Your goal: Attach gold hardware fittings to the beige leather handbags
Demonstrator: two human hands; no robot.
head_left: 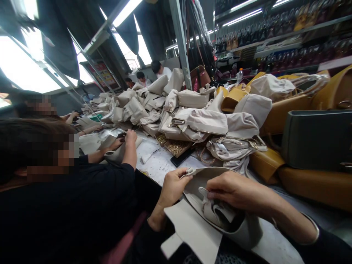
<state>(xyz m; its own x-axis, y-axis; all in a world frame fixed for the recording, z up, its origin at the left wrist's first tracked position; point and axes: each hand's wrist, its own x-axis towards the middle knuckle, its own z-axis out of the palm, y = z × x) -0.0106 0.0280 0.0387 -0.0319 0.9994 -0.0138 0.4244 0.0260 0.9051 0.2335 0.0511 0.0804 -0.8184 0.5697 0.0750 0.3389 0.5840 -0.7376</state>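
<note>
The grip of the left hand (173,187) is closed in a pinch on the top rim of the cream bag (244,231), which lies at the near edge of the bench (162,163), while the grip of the right hand (233,190) is closed on a soft tab just inside the bag's open mouth. The bag looks light, limp and smooth, likely to sag and fold, so its firmer stitched rim seems the best place to hold it. Beyond sit a tray of gold fittings (176,146), a heap of pale bags (198,123) and, to the right, mustard bags (310,183).
</note>
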